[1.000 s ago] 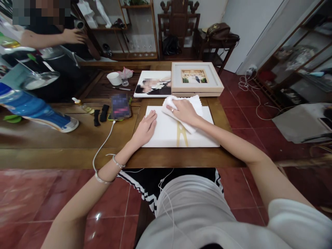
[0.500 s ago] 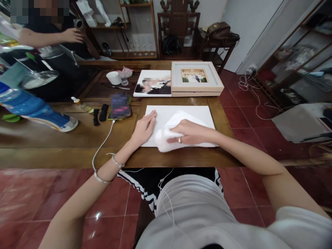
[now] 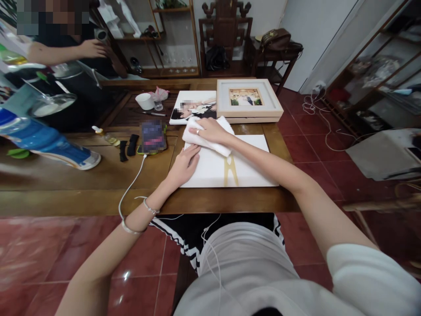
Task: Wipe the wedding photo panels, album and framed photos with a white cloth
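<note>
A flat white board (image 3: 256,164) with a yellowish mark (image 3: 230,170) lies on the wooden table (image 3: 131,199) in front of me. My right hand (image 3: 210,129) grips a folded white cloth (image 3: 215,147) over the board's far left part. Part of the cloth reaches past the board's back edge, close to the photo panel. My left hand (image 3: 184,166) rests flat on the board's left side, fingers stretched out, with the fingertips by the cloth. The cloth and my right forearm hide parts of the board.
Behind the board are a photo panel (image 3: 179,109) and a framed photo (image 3: 250,101). A phone (image 3: 153,136) on a cable, black strips (image 3: 127,148), a small bottle (image 3: 107,136), a white cup (image 3: 144,101) and a blue bottle (image 3: 49,142) are left. Another person's hand (image 3: 94,48) is back left.
My right hand has moved the cloth from the board's near middle to its far left, uncovering the yellowish mark. My left hand has stayed almost in place.
</note>
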Demonstrator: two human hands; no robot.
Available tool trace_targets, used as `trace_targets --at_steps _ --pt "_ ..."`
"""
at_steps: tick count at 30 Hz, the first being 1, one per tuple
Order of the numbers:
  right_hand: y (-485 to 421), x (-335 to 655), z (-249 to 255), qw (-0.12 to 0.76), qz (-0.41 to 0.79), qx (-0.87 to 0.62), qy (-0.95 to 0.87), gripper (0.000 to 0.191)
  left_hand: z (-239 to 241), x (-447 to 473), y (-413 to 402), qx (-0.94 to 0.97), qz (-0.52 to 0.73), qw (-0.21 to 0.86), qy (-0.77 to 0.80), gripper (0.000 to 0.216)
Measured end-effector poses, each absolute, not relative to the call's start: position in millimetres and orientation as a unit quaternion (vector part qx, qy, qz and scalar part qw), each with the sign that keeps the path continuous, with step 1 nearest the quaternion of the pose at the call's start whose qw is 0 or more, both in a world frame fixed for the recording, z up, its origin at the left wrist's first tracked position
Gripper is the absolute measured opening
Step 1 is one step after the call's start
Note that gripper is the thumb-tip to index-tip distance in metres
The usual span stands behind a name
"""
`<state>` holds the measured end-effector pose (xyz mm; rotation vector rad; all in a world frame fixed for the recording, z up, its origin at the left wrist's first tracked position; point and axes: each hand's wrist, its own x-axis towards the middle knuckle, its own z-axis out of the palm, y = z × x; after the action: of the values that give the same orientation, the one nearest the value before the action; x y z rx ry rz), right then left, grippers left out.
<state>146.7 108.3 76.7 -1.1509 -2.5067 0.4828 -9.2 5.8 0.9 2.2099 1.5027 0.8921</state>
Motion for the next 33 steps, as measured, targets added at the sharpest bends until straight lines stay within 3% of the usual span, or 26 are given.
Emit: trace_targets --at_steps 6,18,27,33 --pt "116 156 78 0.172 0.206 -0.411 -0.871 0.033 2 -9 5 0.773 0.323 0.159 0.522 0.047" --pt "72 327 62 0.261 0.161 -0.538 -0.785 0.036 3 -7 4 0.771 0.320 0.167 0.525 0.043" --pt "-30 331 81 0.106 0.247 -0.408 -0.873 0.045 3 -7 4 0.770 0.315 0.168 0.529 0.044" --pt "3 325 81 0.148 0.265 -0.431 -0.850 0.044 3 -8 3 0.771 0.317 0.165 0.528 0.046"
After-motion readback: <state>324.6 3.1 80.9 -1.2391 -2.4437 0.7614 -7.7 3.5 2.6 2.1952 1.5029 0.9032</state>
